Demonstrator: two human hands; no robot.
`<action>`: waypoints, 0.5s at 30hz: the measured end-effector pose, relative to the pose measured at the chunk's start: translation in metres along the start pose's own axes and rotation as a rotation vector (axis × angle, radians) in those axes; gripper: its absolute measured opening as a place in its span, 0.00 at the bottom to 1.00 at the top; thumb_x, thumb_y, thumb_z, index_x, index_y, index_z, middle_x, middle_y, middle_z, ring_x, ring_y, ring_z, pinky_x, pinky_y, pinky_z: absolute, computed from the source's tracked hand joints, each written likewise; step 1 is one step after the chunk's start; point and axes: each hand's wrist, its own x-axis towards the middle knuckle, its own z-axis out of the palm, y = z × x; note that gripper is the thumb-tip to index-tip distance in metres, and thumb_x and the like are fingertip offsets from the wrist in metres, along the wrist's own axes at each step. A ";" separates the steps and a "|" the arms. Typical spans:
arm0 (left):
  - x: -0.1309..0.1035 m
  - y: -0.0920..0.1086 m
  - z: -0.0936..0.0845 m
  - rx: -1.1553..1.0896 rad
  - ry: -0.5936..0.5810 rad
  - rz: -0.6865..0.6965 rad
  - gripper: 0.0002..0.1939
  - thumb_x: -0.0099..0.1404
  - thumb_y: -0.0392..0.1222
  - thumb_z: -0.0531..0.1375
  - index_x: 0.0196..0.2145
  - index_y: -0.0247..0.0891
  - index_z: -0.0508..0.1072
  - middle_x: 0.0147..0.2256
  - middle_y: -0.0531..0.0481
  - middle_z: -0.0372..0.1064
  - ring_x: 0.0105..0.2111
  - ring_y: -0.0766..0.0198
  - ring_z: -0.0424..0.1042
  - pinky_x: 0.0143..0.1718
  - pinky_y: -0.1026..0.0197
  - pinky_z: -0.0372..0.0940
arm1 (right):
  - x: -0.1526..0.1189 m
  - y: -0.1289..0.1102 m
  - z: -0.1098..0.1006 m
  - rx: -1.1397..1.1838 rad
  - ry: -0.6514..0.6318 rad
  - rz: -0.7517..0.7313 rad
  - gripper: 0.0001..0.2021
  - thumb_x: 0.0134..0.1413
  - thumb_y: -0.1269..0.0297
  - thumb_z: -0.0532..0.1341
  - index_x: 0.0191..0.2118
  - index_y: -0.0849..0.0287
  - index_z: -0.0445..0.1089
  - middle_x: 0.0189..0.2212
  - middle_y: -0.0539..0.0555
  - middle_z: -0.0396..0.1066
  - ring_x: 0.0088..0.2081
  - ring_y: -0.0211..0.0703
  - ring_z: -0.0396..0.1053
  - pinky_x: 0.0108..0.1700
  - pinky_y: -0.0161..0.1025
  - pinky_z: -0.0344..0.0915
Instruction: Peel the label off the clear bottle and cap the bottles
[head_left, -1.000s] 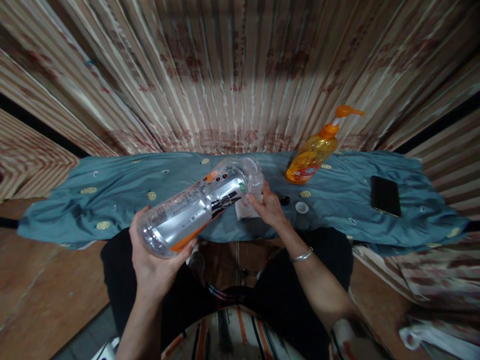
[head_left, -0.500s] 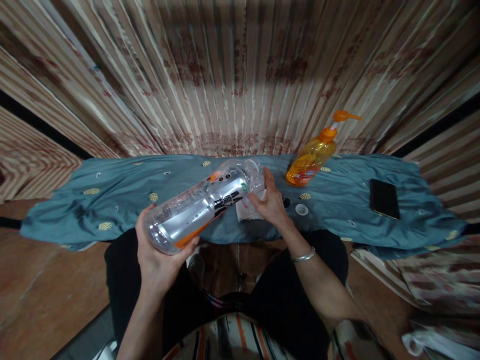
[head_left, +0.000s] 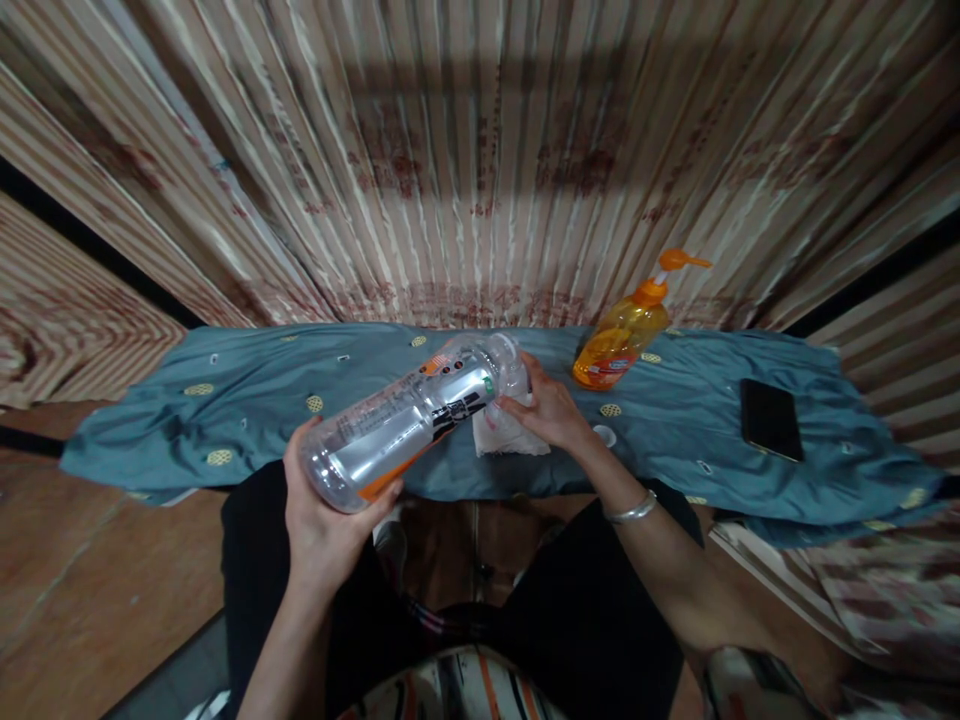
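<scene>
A pleated, striped curtain [head_left: 480, 180] with reddish floral prints hangs behind a narrow surface covered by a teal cloth [head_left: 675, 450], which is wrinkled and dotted with yellow oval motifs. Brown floor [head_left: 82, 560] shows below it at both sides.

Above the near part of the cloth, a clear plastic bottle [head_left: 401, 425] with a silver, orange and black label lies tilted between the two hands — its base toward the person and to the left, its neck end farther off and to the right. The left hand [head_left: 322, 520] is clamped around the base, thumb on the near side. The right hand [head_left: 553, 408] has its thumb and fingers closed at the neck end; a silver bangle [head_left: 634, 508] circles that wrist. The hands are apart, joined only by the bottle.

A white tissue [head_left: 506, 432] lies on the cloth beneath the neck end, and a small white cap [head_left: 604, 436] sits just beside the right hand. Beyond it, a pump bottle [head_left: 619, 345] of orange liquid stands upright, and a dark phone [head_left: 770, 418] lies flat farther right.
</scene>
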 end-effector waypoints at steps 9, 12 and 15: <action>-0.001 0.004 0.002 -0.021 -0.011 -0.051 0.54 0.40 0.56 0.77 0.62 0.36 0.64 0.54 0.36 0.72 0.52 0.41 0.77 0.57 0.42 0.73 | 0.000 0.001 0.003 0.058 -0.004 0.014 0.37 0.58 0.54 0.67 0.69 0.61 0.58 0.53 0.63 0.79 0.50 0.61 0.80 0.55 0.57 0.75; -0.001 0.001 0.001 -0.008 -0.005 -0.036 0.54 0.41 0.56 0.77 0.62 0.35 0.64 0.54 0.35 0.72 0.53 0.42 0.77 0.58 0.41 0.72 | 0.000 0.005 0.006 0.063 0.005 0.020 0.38 0.58 0.52 0.67 0.69 0.62 0.58 0.53 0.65 0.79 0.50 0.63 0.80 0.56 0.60 0.75; 0.000 -0.002 -0.002 0.020 -0.034 -0.024 0.54 0.42 0.56 0.77 0.63 0.35 0.63 0.55 0.34 0.72 0.52 0.42 0.77 0.56 0.43 0.73 | -0.002 0.008 0.012 0.066 0.041 0.017 0.41 0.57 0.51 0.67 0.71 0.61 0.55 0.57 0.67 0.76 0.54 0.66 0.78 0.58 0.62 0.74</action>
